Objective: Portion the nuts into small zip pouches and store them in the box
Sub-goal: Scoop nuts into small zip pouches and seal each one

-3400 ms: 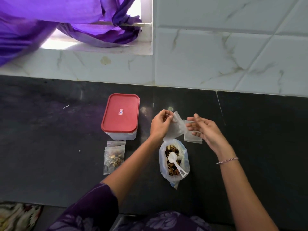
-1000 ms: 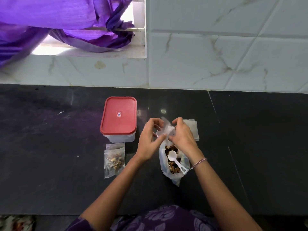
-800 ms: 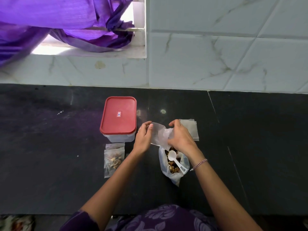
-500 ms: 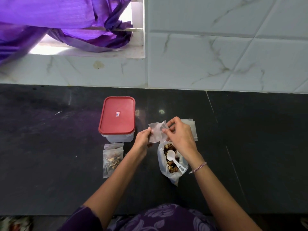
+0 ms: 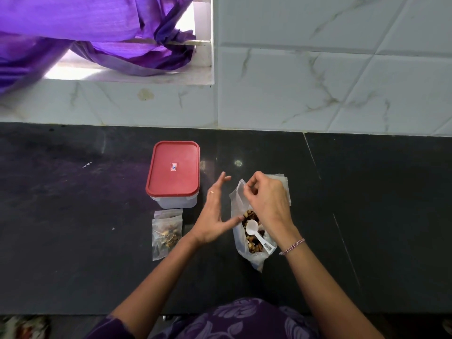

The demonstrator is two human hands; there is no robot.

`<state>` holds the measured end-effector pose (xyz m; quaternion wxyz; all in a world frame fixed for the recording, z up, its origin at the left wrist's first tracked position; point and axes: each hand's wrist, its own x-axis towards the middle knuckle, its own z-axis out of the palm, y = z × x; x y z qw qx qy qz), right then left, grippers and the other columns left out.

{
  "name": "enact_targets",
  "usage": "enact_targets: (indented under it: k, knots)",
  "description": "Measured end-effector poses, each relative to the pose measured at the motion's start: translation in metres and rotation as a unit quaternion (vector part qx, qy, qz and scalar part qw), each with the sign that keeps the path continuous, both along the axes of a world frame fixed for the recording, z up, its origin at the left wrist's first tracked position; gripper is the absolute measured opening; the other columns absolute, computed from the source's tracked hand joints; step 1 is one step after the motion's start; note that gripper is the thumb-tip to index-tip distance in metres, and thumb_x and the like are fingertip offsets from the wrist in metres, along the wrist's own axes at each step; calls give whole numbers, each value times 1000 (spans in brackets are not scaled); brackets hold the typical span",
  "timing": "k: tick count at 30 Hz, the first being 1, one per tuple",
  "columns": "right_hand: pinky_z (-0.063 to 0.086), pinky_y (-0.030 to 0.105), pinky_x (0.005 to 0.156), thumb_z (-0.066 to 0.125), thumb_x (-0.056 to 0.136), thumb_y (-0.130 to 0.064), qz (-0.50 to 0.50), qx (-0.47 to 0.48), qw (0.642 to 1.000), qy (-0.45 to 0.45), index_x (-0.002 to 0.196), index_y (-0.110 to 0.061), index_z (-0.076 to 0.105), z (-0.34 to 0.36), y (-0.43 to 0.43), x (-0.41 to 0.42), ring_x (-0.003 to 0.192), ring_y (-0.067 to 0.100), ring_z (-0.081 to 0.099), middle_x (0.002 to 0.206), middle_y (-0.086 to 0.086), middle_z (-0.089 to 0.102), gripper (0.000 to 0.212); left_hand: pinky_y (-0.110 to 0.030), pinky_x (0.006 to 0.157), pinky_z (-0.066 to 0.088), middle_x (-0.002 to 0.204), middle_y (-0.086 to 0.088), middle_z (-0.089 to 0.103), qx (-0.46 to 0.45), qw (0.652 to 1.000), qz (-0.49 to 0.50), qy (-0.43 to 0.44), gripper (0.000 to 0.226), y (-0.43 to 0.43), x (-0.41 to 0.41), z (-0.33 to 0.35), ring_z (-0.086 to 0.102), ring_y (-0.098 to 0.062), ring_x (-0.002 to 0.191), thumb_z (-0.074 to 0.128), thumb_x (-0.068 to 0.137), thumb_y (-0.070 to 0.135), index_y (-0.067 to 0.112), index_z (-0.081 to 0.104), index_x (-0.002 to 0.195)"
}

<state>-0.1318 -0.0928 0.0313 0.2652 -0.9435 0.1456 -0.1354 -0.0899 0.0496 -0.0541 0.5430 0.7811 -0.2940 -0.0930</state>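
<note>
One filled pouch (image 5: 167,234) lies unstored by the lidded box (image 5: 172,167) — the right hand (image 5: 266,204) pinches an empty pouch (image 5: 237,195) over the nut bag (image 5: 254,255), left hand (image 5: 215,214) splayed, holding nothing.

Your dark purple garment (image 5: 244,321) carries a paler flower print; a thin ring (image 5: 211,192) circles a finger of your left hand (image 5: 214,216), a beaded bracelet (image 5: 292,246) your right wrist.
</note>
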Motion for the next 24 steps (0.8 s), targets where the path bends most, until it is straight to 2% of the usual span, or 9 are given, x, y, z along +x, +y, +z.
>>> enact_targets:
  k: [2, 4, 7, 11, 15, 17, 19, 22, 24]
  knots:
    - [49, 20, 56, 62, 90, -26, 14, -2, 1000, 23, 91, -17, 61, 0, 3, -2, 66, 10, 61, 76, -2, 66, 10, -28, 116, 24, 154, 8, 25, 9, 999, -36, -19, 111, -2, -1, 0, 22, -9, 144, 74, 72, 53, 27, 4, 154]
    - [36, 12, 50, 63, 90, -28, 22, 2, 999, 28, 93, -18, 60, 0, 4, -5, 63, 7, 56, 74, -5, 61, 10, -36, 114, 33, 150, 7, 34, 2, 1000, -29, -3, 106, -6, 0, -2, 32, -11, 140, 78, 70, 51, 24, 17, 152]
    - [45, 14, 54, 66, 88, -33, 34, 48, 998, 37, 94, -21, 60, 0, 4, -9, 64, 5, 58, 74, -9, 61, 15, -45, 99, 46, 132, 6, 53, 6, 1000, -5, -9, 81, -7, -1, -7, 51, -15, 122, 75, 72, 52, 20, 41, 138]
    - [48, 12, 58, 65, 85, -41, 4, 154, 987, 50, 95, -23, 64, -2, -13, -19, 72, -1, 60, 79, -13, 62, 20, -38, 94, 49, 122, 10, 56, 5, 1000, 14, -16, 71, -1, -5, -11, 54, -11, 114, 73, 73, 56, 21, 48, 129]
    - [52, 17, 65, 66, 86, -36, -35, 74, 985, 153, 98, -22, 67, -37, -32, -41, 72, -1, 58, 90, -9, 63, 19, -37, 98, 48, 124, 13, 56, 12, 1000, 25, -12, 66, 6, -8, -18, 53, -11, 118, 76, 73, 50, 22, 49, 127]
    - [56, 27, 75, 68, 83, -41, -33, 29, 972, 230, 102, -24, 69, -58, -31, -51, 81, 6, 60, 99, -4, 61, 25, -39, 98, 48, 124, 13, 56, 15, 1000, 27, -6, 64, 8, -10, -21, 54, -11, 118, 76, 74, 48, 22, 49, 127]
    - [53, 28, 78, 68, 83, -44, -18, -14, 962, 271, 108, -24, 69, -71, -25, -58, 92, 11, 58, 103, -4, 56, 32, -39, 97, 48, 124, 15, 56, 20, 999, 34, -1, 63, 9, -11, -22, 54, -11, 117, 75, 74, 49, 24, 50, 126]
    - [49, 26, 82, 65, 87, -35, -7, -60, 962, 266, 112, -22, 67, -77, -18, -62, 104, 13, 53, 111, -3, 57, 28, -38, 96, 49, 123, 16, 56, 35, 999, 40, 4, 63, 11, -13, -23, 54, -8, 115, 73, 74, 54, 27, 49, 125]
    - [50, 26, 81, 59, 91, -31, -20, -70, 968, 240, 111, -23, 66, -72, -18, -64, 100, 12, 56, 109, -3, 60, 23, -37, 95, 50, 123, 15, 57, 49, 998, 34, 5, 64, 12, -14, -24, 55, -7, 114, 72, 74, 55, 27, 49, 127]
